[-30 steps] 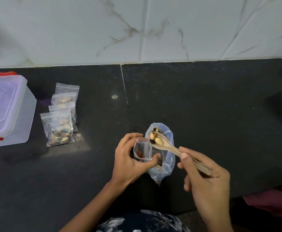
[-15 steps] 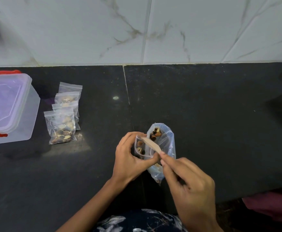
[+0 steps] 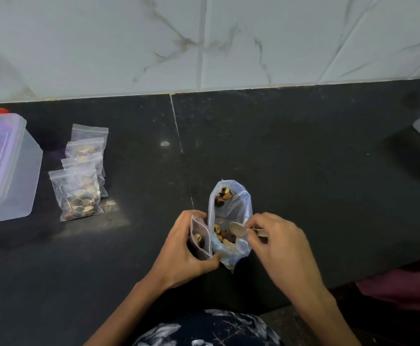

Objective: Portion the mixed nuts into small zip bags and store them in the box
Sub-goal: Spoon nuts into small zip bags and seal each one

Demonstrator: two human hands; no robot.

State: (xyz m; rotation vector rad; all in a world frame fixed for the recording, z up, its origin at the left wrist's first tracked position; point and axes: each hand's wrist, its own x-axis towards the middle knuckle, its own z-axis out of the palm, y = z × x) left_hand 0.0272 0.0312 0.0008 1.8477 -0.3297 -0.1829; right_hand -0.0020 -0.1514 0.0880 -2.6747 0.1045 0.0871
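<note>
We see the left hand (image 3: 181, 248) curled round a small zip bag (image 3: 200, 237), holding it upright with its mouth open; a few nuts lie inside it. Just beside it, touching on the right, stands the larger clear bag of mixed nuts (image 3: 230, 221), its mouth gaping upward on the dark desk (image 3: 303, 171). The right hand (image 3: 281, 242) pinches the handle of a small wooden spoon (image 3: 239, 229), whose bowl sits inside the larger bag, above the nuts at its bottom — more nuts cling near the bag's far rim.

Well apart to the left, a row of filled zip bags (image 3: 79, 193) lies flat on the desk, overlapping one another. Left of them stands the translucent box (image 3: 6, 166) with its lid on and red clasps showing — near the bags but not touching them. A pale tiled wall (image 3: 204, 41) rises behind the desk.
</note>
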